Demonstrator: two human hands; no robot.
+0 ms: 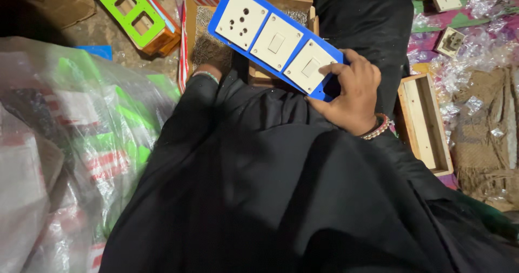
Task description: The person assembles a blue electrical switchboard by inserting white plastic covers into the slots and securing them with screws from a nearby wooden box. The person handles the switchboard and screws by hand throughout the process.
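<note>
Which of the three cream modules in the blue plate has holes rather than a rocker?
The socket module at the blue plate's far end, farthest from the right hand; the other two modules carry rocker switches.

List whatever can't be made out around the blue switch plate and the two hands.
- Left hand, head view: reaches into the box of screws; its fingers are hidden under the blue switch plate, so any grasp is unknown.
- Right hand: palm and fingertips hidden behind the plate edge.
- Wooden box under the plate: mostly covered.
- Green frame: cut off by the top edge.
</note>
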